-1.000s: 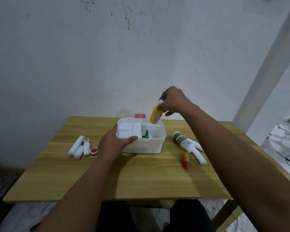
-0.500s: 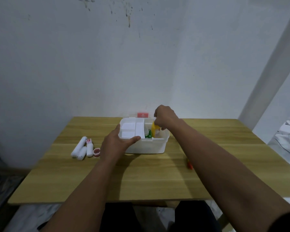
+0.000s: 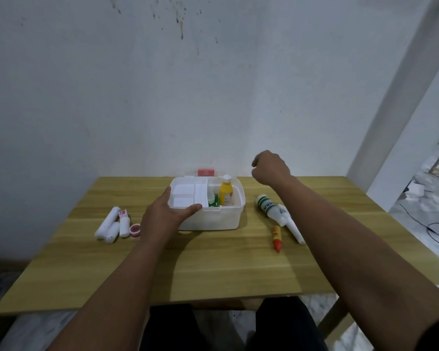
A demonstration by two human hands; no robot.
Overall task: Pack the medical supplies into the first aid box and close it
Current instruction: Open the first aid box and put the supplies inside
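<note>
The white first aid box (image 3: pixel 221 219) stands open at the middle of the wooden table (image 3: pixel 213 264), its lid with a red label (image 3: pixel 206 172) tipped back against the wall. A yellow bottle (image 3: pixel 225 191) stands upright in the box's right part, beside a green item (image 3: pixel 215 200). A white inner tray (image 3: pixel 188 193) fills the left part. My left hand (image 3: pixel 165 216) grips the box's front left corner, thumb on the rim. My right hand (image 3: pixel 270 167) hovers above and to the right of the box, fingers loosely curled, holding nothing.
Left of the box lie white gauze rolls (image 3: pixel 109 224) and a small red tape roll (image 3: pixel 134 229). To the right lie a white bottle with a green band (image 3: pixel 266 205), a white tube (image 3: pixel 293 228) and a small orange-red tube (image 3: pixel 276 238). A white post (image 3: pixel 401 102) rises at right.
My right hand lowered the yellow bottle into the box, let it go and drew back up to the right. The left hand stayed on the box.
</note>
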